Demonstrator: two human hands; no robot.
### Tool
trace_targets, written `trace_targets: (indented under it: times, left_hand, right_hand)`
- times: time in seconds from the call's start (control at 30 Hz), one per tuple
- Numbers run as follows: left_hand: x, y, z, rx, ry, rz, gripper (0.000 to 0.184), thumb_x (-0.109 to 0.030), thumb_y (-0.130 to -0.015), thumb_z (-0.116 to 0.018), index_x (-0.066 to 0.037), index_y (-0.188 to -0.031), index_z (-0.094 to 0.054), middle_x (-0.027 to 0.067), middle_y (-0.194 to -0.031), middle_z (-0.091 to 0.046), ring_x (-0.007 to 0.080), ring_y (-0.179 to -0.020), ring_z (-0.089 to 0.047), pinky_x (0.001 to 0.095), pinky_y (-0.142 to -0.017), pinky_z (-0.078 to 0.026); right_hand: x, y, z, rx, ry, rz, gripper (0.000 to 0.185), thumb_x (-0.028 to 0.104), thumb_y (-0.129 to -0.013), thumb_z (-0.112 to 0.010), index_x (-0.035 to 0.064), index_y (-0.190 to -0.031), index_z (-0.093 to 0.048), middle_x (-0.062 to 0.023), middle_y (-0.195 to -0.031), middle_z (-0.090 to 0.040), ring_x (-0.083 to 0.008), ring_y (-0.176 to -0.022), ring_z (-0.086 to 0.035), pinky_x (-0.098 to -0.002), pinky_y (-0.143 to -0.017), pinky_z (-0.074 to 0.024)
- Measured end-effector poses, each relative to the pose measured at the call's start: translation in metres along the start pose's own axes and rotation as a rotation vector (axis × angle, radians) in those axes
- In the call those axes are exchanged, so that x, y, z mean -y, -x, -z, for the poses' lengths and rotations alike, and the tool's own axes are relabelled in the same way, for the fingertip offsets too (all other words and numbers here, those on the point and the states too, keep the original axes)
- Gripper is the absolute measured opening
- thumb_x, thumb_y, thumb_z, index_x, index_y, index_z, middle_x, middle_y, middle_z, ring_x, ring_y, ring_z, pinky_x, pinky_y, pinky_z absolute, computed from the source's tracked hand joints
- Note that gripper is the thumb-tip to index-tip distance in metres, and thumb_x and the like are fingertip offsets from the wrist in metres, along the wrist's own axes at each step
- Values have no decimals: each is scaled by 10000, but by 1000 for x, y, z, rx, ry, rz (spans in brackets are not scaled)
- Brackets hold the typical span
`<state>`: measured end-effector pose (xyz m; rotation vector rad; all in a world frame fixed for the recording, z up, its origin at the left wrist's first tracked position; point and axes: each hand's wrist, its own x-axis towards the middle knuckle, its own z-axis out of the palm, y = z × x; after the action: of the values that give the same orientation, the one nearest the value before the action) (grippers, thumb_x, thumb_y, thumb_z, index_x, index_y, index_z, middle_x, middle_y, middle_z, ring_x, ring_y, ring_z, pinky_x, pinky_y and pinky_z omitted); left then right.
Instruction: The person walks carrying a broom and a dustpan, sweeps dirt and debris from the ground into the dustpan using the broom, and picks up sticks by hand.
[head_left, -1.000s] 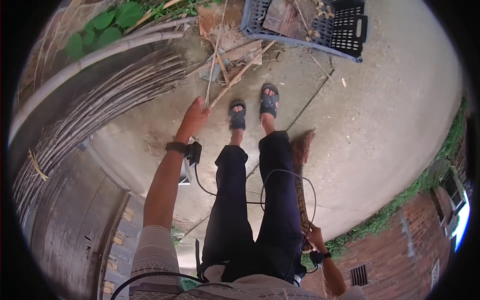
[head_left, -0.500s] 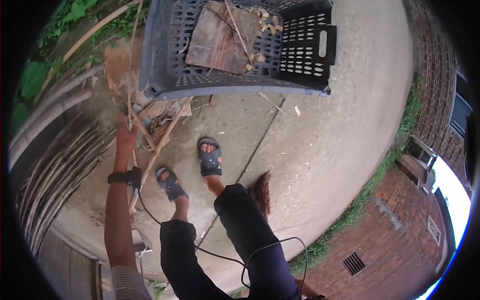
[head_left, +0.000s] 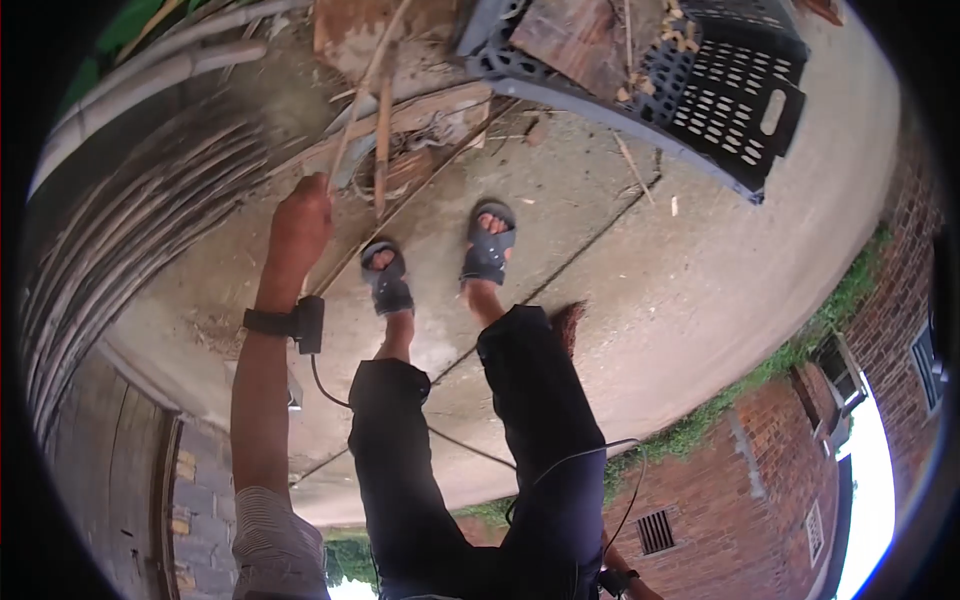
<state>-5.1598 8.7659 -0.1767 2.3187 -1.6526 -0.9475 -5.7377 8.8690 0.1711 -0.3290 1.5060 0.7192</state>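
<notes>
My left hand (head_left: pixel 303 225), with a black strap and small box at its wrist, is closed round the lower end of a long thin wooden stick (head_left: pixel 362 105). The stick slants up and away towards the top edge. Beyond the fist, a shorter wooden strip (head_left: pixel 384 135) and other wood scraps (head_left: pixel 410 170) lie on the ground. At the bottom edge, only a small part of my right hand (head_left: pixel 642 592) shows beyond a dark wristband; its fingers are out of sight. Both feet, in dark sandals, stand on the concrete.
A dark plastic crate (head_left: pixel 645 125) at the upper right holds a wooden board (head_left: pixel 575 45) and small wood pieces. Long poles (head_left: pixel 150 220) are stacked on the left. A cable (head_left: pixel 470 447) crosses my legs. Brick walls (head_left: pixel 700 480) stand at the lower right.
My view has shifted, so the crate now appears further right and higher. My left hand, still gripping the stick, has come up and nearer, and the stick now leans to the right.
</notes>
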Motion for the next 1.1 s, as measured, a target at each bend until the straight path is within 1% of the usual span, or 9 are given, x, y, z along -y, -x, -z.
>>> trace_targets:
  times: [0.1,0.27,0.33,0.43,0.67,0.8,0.9,0.93,1.1]
  left_hand:
    - [5,64,2,64,-77,133,89,-79,-905,-605,-37,-971,-562,193,-900,-623,405,-834,-662,480,-701,-545]
    - [73,147,-113,185,-97,235,123,-77,-887,-613,-52,-998,-567,168,-922,-626,372,-831,-675,453,-701,-562]
    - [80,151,-134,225,-100,255,150,-82,-882,-619,-57,-1020,-566,161,-931,-628,361,-843,-678,448,-704,-566]
    - [71,150,-160,240,-100,290,339,-116,-819,-712,-88,-1119,-559,122,-963,-638,311,-920,-680,431,-706,-574]
    - [65,134,-198,263,-123,337,283,-157,-778,-764,-91,-1005,-609,129,-996,-637,302,-903,-685,429,-710,-584]
    - [51,151,-170,286,-64,311,228,-116,-791,-731,-62,-974,-608,144,-941,-613,307,-858,-690,409,-691,-581]
    - [47,199,-141,278,-7,266,119,-16,-823,-592,-57,-934,-588,151,-904,-603,329,-818,-679,423,-675,-568]
    - [41,216,-125,344,24,321,151,-65,-825,-664,-25,-949,-589,202,-925,-600,389,-831,-664,463,-712,-554]
    - [6,297,-5,324,184,395,197,-81,-835,-692,-13,-967,-563,212,-961,-577,429,-896,-607,503,-767,-509]
  right_hand:
    - [24,-14,7,17,47,11,510,381,-932,-655,88,-1340,-570,-128,-1191,-635,-187,-1085,-574,-343,-939,-438]
    - [51,-29,16,24,131,7,530,406,-933,-647,104,-1358,-559,-142,-1230,-614,-199,-1131,-556,-351,-974,-420]
    - [61,-34,14,28,151,-4,537,416,-933,-644,111,-1366,-554,-147,-1246,-605,-204,-1149,-549,-354,-988,-412]
    - [64,-34,14,35,177,-35,549,431,-933,-640,120,-1377,-548,-155,-1270,-593,-212,-1177,-538,-359,-1009,-401]
    - [80,-20,18,32,250,-86,577,466,-934,-629,142,-1402,-533,-175,-1326,-563,-229,-1241,-513,-370,-1059,-375]
    - [79,4,20,30,292,-96,593,486,-935,-623,155,-1417,-524,-186,-1357,-546,-239,-1277,-498,-376,-1087,-360]
    - [66,36,23,50,327,-97,605,501,-935,-618,165,-1427,-517,-194,-1381,-534,-246,-1305,-488,-381,-1108,-349]
    - [64,45,24,60,341,-103,609,506,-935,-617,168,-1431,-515,-197,-1389,-530,-249,-1314,-484,-383,-1116,-345]
    - [35,83,34,112,447,-40,629,531,-936,-609,184,-1449,-504,-211,-1429,-509,-261,-1360,-466,-390,-1151,-326]
